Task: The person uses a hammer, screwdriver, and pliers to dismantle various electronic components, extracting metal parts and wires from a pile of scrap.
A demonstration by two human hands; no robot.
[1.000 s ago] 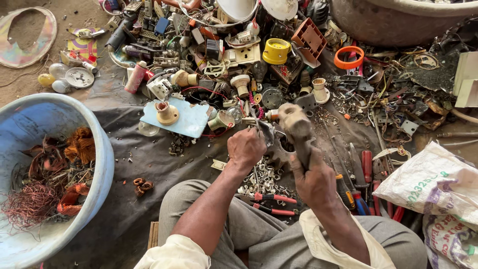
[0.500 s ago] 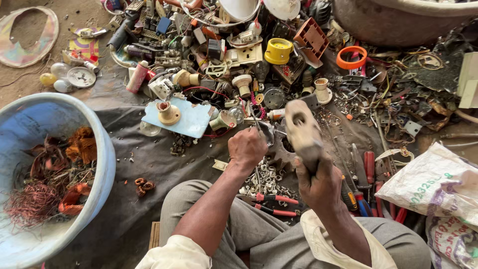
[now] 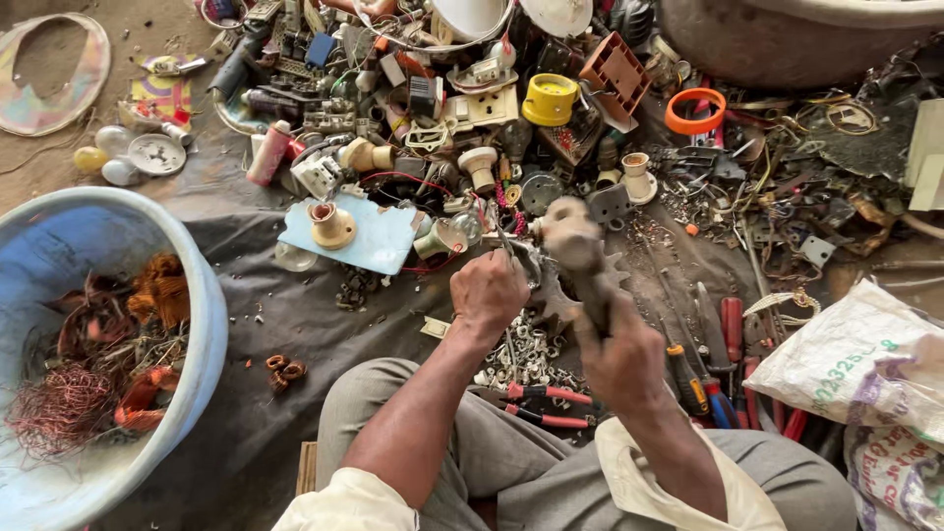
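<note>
My left hand [image 3: 489, 292] is closed around a thin metal tool [image 3: 519, 254], its tip pressed on a dark toothed metal part [image 3: 557, 301] lying on the black cloth. Just to the right, my right hand [image 3: 621, 362] grips the handle of a hammer [image 3: 572, 234]. The hammer's head is motion-blurred above the toothed part. A pile of small silvery metal pieces [image 3: 526, 356] lies under both hands, in front of my knees.
A blue tub [image 3: 205, 295] with copper wire stands at the left. Red-handled pliers [image 3: 547, 395], screwdrivers [image 3: 732, 328] and a white sack [image 3: 855, 366] lie close by. Scrap sockets, a yellow cap [image 3: 549, 98], an orange ring [image 3: 695, 110] and a grey basin [image 3: 787, 49] fill the far side.
The hammer in my right hand rose toward the camera, then dropped back over the toothed part and is blurred now. My left hand has stayed in place.
</note>
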